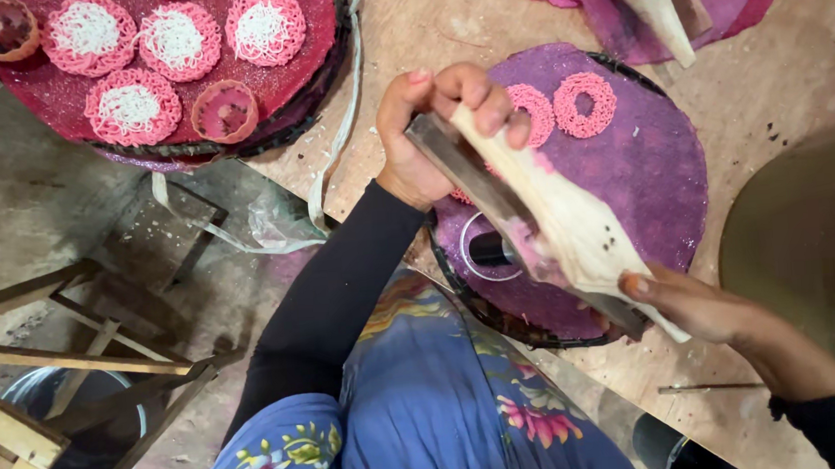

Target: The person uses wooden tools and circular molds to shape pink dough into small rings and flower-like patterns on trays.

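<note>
From the head view, your left hand point(423, 133) closes its fingers around the upper end of a wooden press point(542, 217), and your right hand point(687, 303) grips its lower end, so the tool hangs tilted over the purple woven tray point(660, 167). Two pink noodle rings point(584, 106) lie there, lacy and round. The red tray point(52, 97) nearby carries more rings, some filled with white strands.

A wooden press point(542, 222) sits at centre frame between the left hand point(431, 132) and right hand point(692, 305), above a round mat point(655, 172) bearing two noodle rings point(583, 104). A second mat point(42, 103) with noodle nests point(174, 37) lies upper left; a bucket point(83, 448) stands lower left.
</note>
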